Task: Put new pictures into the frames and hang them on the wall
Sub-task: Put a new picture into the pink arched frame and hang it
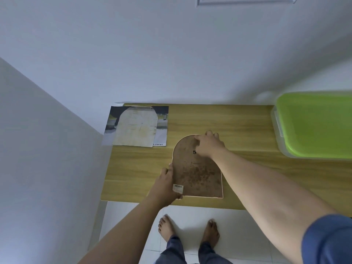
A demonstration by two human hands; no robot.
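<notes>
An arch-shaped picture frame (196, 172) lies face down on the wooden table (238, 122), its stained brown backing board up and a small black hanger near the top. My left hand (167, 184) grips its lower left edge, by a white barcode sticker. My right hand (208, 144) holds the arched top right edge, thumb on the backing. At the table's back left corner lies a printed picture sheet (162, 134) with a pale arch-shaped paper insert (136, 128) on top of it.
A clear plastic box with a green lid (312, 124) stands at the table's right end. White walls run behind and to the left of the table. My bare feet stand on white floor tiles below the front edge.
</notes>
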